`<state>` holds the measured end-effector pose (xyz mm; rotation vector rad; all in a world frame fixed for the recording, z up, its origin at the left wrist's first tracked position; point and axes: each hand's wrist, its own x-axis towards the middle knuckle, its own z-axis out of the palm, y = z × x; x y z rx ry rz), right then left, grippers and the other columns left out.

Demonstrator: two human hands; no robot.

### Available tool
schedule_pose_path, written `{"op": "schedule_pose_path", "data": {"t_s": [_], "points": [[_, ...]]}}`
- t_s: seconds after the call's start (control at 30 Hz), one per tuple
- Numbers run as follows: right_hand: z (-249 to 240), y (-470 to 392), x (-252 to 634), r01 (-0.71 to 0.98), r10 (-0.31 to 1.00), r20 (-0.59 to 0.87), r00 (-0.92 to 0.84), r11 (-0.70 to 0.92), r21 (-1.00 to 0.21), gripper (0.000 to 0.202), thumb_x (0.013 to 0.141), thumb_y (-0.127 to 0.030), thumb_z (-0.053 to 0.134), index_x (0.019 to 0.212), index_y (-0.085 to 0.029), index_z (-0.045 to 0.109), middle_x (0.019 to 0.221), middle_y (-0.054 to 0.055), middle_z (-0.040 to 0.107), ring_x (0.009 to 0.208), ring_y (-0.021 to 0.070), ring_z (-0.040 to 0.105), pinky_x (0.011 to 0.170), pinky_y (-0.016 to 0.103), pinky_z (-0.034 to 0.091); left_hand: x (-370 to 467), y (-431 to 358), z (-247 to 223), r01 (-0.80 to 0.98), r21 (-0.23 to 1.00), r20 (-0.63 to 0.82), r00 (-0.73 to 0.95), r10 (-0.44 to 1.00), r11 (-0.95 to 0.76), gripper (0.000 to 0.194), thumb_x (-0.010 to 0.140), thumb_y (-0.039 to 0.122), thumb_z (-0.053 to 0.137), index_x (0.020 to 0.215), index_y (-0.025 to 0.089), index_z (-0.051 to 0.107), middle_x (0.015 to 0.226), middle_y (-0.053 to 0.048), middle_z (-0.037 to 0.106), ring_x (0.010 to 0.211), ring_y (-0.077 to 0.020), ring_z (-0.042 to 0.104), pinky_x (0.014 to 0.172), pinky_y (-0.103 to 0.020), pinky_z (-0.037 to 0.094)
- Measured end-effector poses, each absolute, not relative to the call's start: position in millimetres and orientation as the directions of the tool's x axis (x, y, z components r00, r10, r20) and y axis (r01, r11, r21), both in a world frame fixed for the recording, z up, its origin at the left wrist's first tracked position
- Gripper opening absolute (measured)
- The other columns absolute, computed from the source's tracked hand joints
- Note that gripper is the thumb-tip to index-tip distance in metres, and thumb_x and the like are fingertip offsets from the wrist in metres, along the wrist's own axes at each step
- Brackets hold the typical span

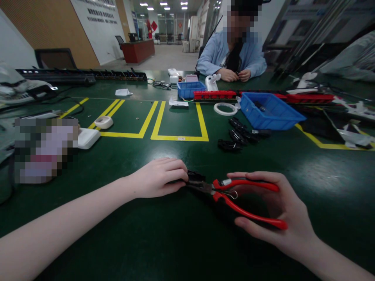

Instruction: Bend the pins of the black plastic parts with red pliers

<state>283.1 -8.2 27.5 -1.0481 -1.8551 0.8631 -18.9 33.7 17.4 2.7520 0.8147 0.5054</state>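
Observation:
My right hand (288, 210) is wrapped round the red-handled needle-nose pliers (216, 189), whose handles are spread apart. The jaws point left and reach a small black part (195, 175). Closed round the left end of that part, my left hand (164, 177) hides much of it with its fingers. Whether the jaw tips grip the part, I cannot tell. Several similar black parts (237, 134) lie loose on the green table beyond the pliers.
A blue bin (269, 113) with dark pieces stands at the right, near a white tape ring (225, 109). Farther back is a smaller blue bin (191, 90). A white box (88, 138) sits at the left. Across the table a person (234, 58) handles something small.

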Motion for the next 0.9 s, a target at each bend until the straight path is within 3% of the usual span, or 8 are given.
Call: {"op": "schedule_pose_path", "data": {"t_s": [0.17, 0.43, 0.9], "points": [[27.9, -5.8, 285.6, 0.323, 0.864, 0.362, -0.350, 0.474, -0.819, 0.062, 0.068, -0.033, 0.085, 0.120, -0.029, 0.052, 0.122, 0.009, 0.068, 0.109, 0.0288, 0.069, 0.091, 0.042, 0.061, -18.3, 33.2, 17.7, 0.485, 0.317, 0.266, 0.779, 0.567, -0.815, 0.014, 0.096, 0.023, 0.053, 0.105, 0.017, 0.062, 0.111, -0.007, 0.064, 0.098, -0.0189, 0.062, 0.084, -0.033, 0.051], [31.2, -5.4, 285.0, 0.311, 0.907, 0.288, -0.308, 0.382, -0.870, 0.055, 0.069, -0.035, 0.085, 0.113, -0.027, 0.053, 0.119, 0.011, 0.070, 0.106, 0.0292, 0.070, 0.090, 0.045, 0.061, -19.7, 33.3, 16.9, 0.486, 0.309, 0.269, 0.780, 0.565, -0.817, 0.014, 0.097, 0.023, 0.053, 0.104, 0.017, 0.063, 0.111, -0.006, 0.064, 0.097, -0.0183, 0.062, 0.084, -0.033, 0.052], [33.9, -7.8, 282.4, 0.256, 0.906, 0.322, -0.275, 0.392, -0.884, 0.052, 0.071, -0.030, 0.082, 0.114, -0.029, 0.053, 0.119, 0.009, 0.070, 0.103, 0.0283, 0.071, 0.088, 0.043, 0.062, -19.2, 33.5, 17.1, 0.488, 0.283, 0.291, 0.777, 0.559, -0.826, 0.018, 0.099, 0.024, 0.048, 0.103, 0.017, 0.064, 0.108, -0.007, 0.065, 0.094, -0.0178, 0.063, 0.083, -0.032, 0.051]]}}
